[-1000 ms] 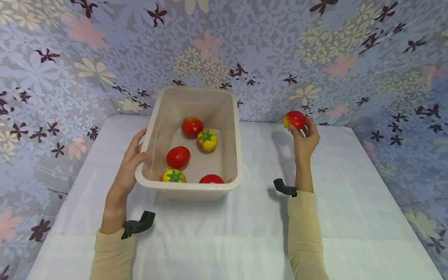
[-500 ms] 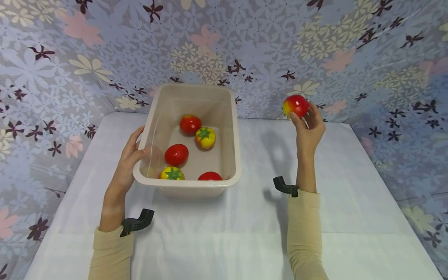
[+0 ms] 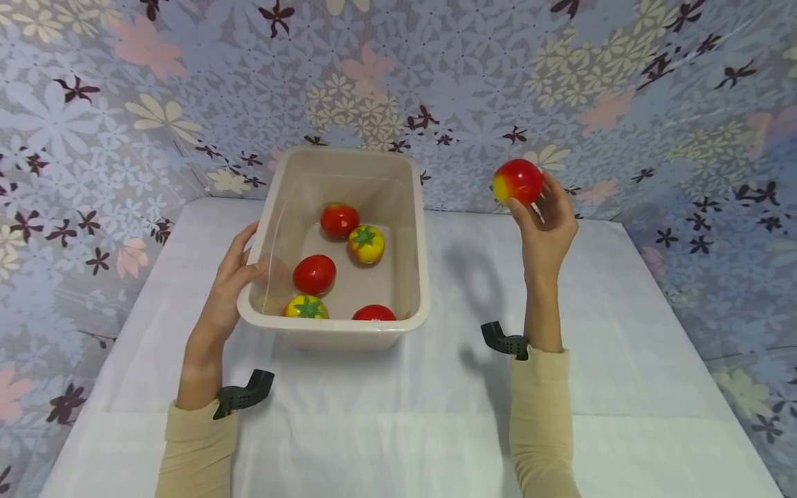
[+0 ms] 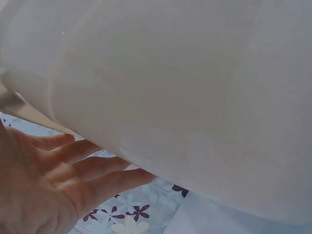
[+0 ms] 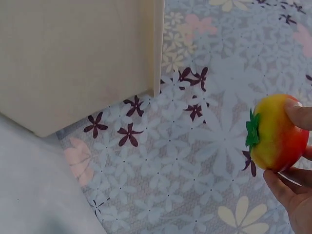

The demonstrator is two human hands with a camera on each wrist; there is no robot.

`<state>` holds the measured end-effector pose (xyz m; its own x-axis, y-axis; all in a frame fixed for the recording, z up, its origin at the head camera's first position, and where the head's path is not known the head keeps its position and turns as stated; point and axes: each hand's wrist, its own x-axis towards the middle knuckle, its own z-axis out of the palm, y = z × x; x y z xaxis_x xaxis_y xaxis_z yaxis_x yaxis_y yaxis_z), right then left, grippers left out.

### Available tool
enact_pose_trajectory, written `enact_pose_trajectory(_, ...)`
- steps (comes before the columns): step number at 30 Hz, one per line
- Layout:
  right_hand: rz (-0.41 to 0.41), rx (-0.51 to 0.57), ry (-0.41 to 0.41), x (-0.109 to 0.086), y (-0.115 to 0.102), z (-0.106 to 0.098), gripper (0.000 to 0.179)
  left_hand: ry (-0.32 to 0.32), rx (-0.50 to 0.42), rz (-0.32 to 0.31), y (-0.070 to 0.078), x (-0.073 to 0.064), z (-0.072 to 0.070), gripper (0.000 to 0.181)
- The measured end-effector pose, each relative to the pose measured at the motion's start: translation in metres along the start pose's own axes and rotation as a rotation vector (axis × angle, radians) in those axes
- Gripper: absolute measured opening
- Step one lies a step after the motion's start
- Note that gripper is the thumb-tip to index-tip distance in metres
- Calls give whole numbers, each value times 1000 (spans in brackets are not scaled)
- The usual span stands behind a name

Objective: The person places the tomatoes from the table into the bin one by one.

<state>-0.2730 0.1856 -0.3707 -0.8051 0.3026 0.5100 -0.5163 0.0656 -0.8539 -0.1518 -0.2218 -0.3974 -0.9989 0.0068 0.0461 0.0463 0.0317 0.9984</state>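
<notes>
In the head view my right hand (image 3: 548, 232) holds a glossy toy tomato (image 3: 518, 181) between thumb and fingers, raised above the table at the right. Its red side and yellow end show there; the right wrist view adds the green leafy top of the tomato (image 5: 280, 134). My left hand (image 3: 221, 294) grips the left side of a beige plastic bin (image 3: 425, 270), thumb at the rim. From the left wrist, the fingers (image 4: 114, 181) lie along the outer wall of the bin (image 4: 185, 97). Inside sit several more toy tomatoes, including a red one (image 3: 314, 274) and a yellow one (image 3: 366, 244).
A white cloth (image 3: 461, 415) covers the table. Flower-patterned wall covering (image 3: 473, 90) rises behind it and at both sides. Each wrist wears a black camera mount, such as the right mount (image 3: 503, 341). The bin's near wall partly hides two tomatoes.
My right hand has lifted the toy tomato higher off the table, then brought it slightly left toward the bin. The left hand stays at the bin's side.
</notes>
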Motion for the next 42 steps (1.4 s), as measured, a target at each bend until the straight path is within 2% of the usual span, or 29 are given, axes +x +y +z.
enact_pose_trajectory(10, -100, -38, -48, -2, -1, 2, 53, 4, -2, 0, 0, 0, 0, 61)
enact_pose_trajectory(21, -157, 15, -87, -8, -19, 8, 51, -1, -8, 16, -1, 2, 1, 61)
enact_pose_trajectory(29, -147, 16, -126, -18, -24, 20, 55, 3, -4, 30, 0, 0, 0, 60)
enact_pose_trajectory(33, -170, 13, -184, -23, -26, 29, 57, 10, 2, 33, 1, -2, -1, 60)
enact_pose_trajectory(42, -220, 60, -377, -46, -24, 49, 60, -9, 22, 43, -1, -4, 0, 60)
